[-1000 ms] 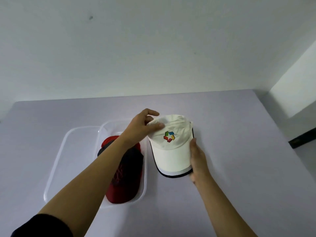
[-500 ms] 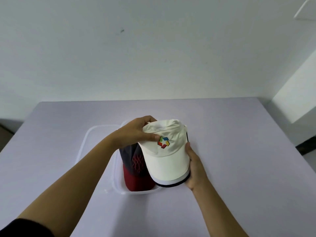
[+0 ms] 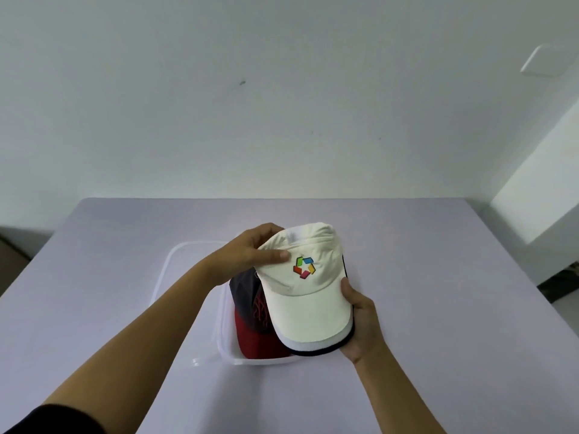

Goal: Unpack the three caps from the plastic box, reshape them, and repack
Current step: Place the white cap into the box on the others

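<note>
A white cap (image 3: 308, 296) with a multicoloured logo and dark-edged brim hangs over the right part of the clear plastic box (image 3: 226, 346). My left hand (image 3: 250, 255) grips its crown from the left, thumb on top. My right hand (image 3: 360, 321) holds the brim's right edge from below. Inside the box lies a red and dark navy cap (image 3: 252, 324), partly hidden under the white one. A third cap cannot be made out.
A clear lid or tray (image 3: 175, 264) lies just left of the box, partly under my left arm. The lilac table (image 3: 438, 308) stretches to the right and back, with a white wall behind it.
Both hands have carried the white cap leftward, from the table right of the box to above the box's right side. The view has tilted up.
</note>
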